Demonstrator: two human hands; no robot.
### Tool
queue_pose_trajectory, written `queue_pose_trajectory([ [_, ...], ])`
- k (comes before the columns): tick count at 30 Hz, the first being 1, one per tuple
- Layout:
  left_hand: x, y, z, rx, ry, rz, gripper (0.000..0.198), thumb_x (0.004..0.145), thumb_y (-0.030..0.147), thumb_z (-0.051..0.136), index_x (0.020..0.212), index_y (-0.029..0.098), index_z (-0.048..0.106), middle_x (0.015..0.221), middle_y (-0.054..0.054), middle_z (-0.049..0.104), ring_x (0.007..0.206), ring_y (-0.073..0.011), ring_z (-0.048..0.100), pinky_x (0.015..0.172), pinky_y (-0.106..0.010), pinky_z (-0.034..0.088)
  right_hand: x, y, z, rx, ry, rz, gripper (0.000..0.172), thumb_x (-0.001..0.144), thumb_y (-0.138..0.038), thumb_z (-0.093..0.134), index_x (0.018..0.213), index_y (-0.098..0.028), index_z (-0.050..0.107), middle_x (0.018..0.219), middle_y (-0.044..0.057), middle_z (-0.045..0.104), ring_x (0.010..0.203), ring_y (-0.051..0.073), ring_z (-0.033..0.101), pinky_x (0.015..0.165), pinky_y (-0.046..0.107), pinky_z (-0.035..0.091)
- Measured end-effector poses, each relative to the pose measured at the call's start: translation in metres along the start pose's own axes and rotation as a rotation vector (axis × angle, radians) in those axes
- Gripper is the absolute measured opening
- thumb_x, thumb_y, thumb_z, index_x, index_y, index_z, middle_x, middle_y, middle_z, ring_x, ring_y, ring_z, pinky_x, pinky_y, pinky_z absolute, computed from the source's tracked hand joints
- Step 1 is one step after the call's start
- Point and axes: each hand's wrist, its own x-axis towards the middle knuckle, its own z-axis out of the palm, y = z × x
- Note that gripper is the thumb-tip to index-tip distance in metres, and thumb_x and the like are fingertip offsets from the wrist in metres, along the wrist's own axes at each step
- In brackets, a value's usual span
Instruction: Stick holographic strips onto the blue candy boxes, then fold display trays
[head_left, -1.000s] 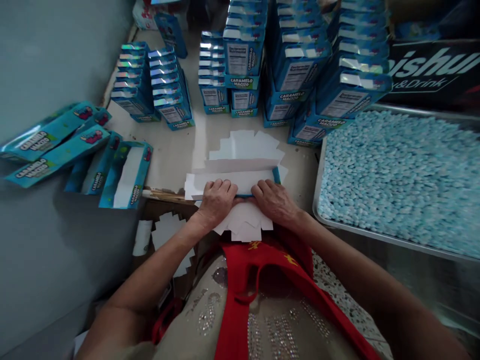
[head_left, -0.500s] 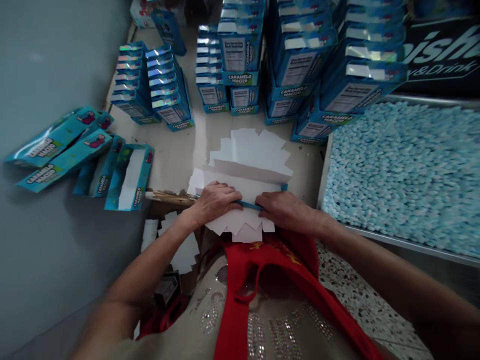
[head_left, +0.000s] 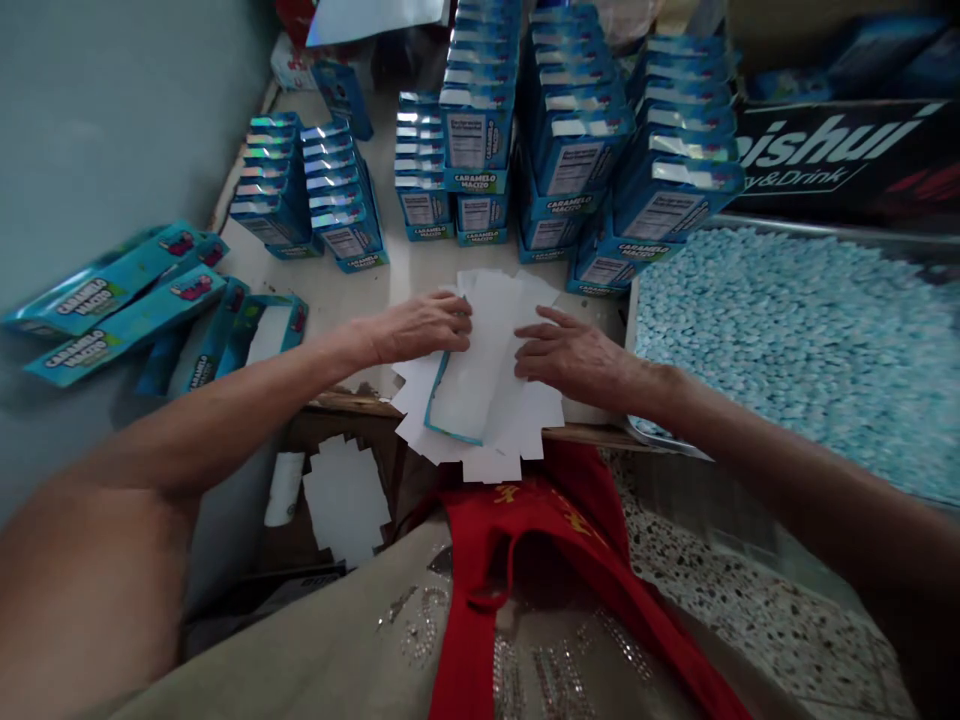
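A part-folded carton blank (head_left: 472, 370), white inside with a thin blue edge, lies at an angle on a pile of flat white die-cut blanks (head_left: 510, 450) at the table's front edge. My left hand (head_left: 427, 325) has its fingers curled over the blank's upper left edge; the fingertips are partly hidden. Across from it, my right hand (head_left: 559, 345) is open, fingers spread, over the blank's right side. Whether its fingertips press on the card I cannot tell.
Blue caramel boxes (head_left: 480, 140) stand in rows along the back. Other blue cartons (head_left: 124, 310) lie loose at left. A metal tray (head_left: 634, 320) of pale blue candies (head_left: 765, 350) is at right, before a black box (head_left: 847, 150). Below the table are more white blanks (head_left: 346, 500).
The blank has turned from lying crosswise to pointing roughly away from me. Both hands have moved away from my body, and the right hand's fingers have spread off its edge.
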Motion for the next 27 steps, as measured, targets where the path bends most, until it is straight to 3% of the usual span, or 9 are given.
queue_pose_trajectory([
  [3,0.003,0.007,-0.019,-0.011,-0.024,0.093,0.020,0.091,0.010,0.060,0.094,0.026,0.072,0.122,-0.002,0.071,0.122,-0.0205,0.060,0.106,-0.037,0.043,0.008,-0.012,0.015,-0.023,0.077,-0.007,0.029,0.100,-0.012,0.047,0.111,-0.020,0.072,0.101,0.007,0.072,0.099,0.024,0.062,0.106,0.046,0.040],
  [6,-0.029,0.062,-0.027,0.127,0.097,-0.203,0.020,0.099,0.019,0.054,0.111,0.024,0.069,0.116,-0.008,0.070,0.110,-0.0238,0.064,0.092,-0.038,0.049,0.012,-0.043,0.029,-0.044,0.210,0.078,0.025,0.100,-0.017,0.050,0.116,-0.018,0.070,0.102,0.010,0.069,0.092,0.026,0.057,0.081,0.039,0.045],
  [9,-0.074,0.126,-0.003,0.222,0.150,-0.460,0.022,0.100,0.035,0.056,0.113,0.021,0.067,0.097,-0.010,0.072,0.091,-0.0266,0.065,0.076,-0.037,0.049,0.018,-0.068,0.043,0.011,0.290,0.140,0.027,0.100,-0.014,0.049,0.118,-0.018,0.068,0.097,0.010,0.067,0.089,0.025,0.054,0.075,0.037,0.041],
  [11,-0.091,0.150,0.026,0.227,0.221,-0.552,0.027,0.102,0.037,0.051,0.117,0.019,0.065,0.098,-0.011,0.072,0.090,-0.0270,0.064,0.080,-0.039,0.048,0.025,-0.074,0.050,0.099,0.324,0.164,0.033,0.099,-0.010,0.045,0.124,-0.017,0.065,0.097,0.010,0.068,0.090,0.024,0.055,0.077,0.036,0.042],
  [13,-0.093,0.151,0.052,0.192,0.309,-0.627,0.029,0.105,0.037,0.044,0.112,0.019,0.066,0.097,-0.011,0.072,0.090,-0.0269,0.064,0.084,-0.040,0.045,0.034,-0.071,0.055,0.210,0.333,0.184,0.036,0.100,-0.008,0.042,0.126,-0.017,0.064,0.098,0.009,0.069,0.092,0.022,0.057,0.079,0.034,0.043],
  [15,-0.084,0.134,0.066,0.145,0.341,-0.697,0.032,0.106,0.038,0.040,0.101,0.020,0.066,0.090,-0.010,0.070,0.088,-0.0267,0.063,0.082,-0.040,0.042,0.042,-0.061,0.058,0.315,0.311,0.187,0.031,0.102,-0.011,0.041,0.121,-0.018,0.065,0.098,0.007,0.069,0.093,0.021,0.059,0.080,0.032,0.045],
  [20,-0.063,0.086,0.058,-0.042,0.153,-0.807,0.023,0.103,0.041,0.051,0.103,0.022,0.065,0.084,-0.005,0.068,0.075,-0.0233,0.061,0.068,-0.034,0.038,0.046,-0.045,0.072,0.160,0.364,0.243,0.027,0.106,-0.028,0.044,0.116,-0.019,0.068,0.115,0.012,0.067,0.108,0.026,0.057,0.092,0.038,0.045],
  [23,-0.067,0.085,0.057,-0.040,0.168,-0.704,0.021,0.100,0.041,0.057,0.100,0.023,0.066,0.098,-0.008,0.067,0.087,-0.0244,0.061,0.073,-0.034,0.043,0.034,-0.056,0.085,0.025,0.349,0.225,0.036,0.105,-0.036,0.048,0.129,-0.015,0.064,0.117,0.016,0.065,0.112,0.030,0.052,0.096,0.042,0.042],
  [27,-0.080,0.105,0.077,0.132,0.254,-0.549,0.027,0.096,0.044,0.062,0.107,0.020,0.067,0.120,-0.016,0.063,0.113,-0.0323,0.055,0.096,-0.045,0.042,0.021,-0.070,0.095,0.031,0.310,0.263,0.038,0.104,-0.039,0.049,0.131,-0.015,0.063,0.114,0.015,0.065,0.107,0.028,0.052,0.091,0.040,0.041],
])
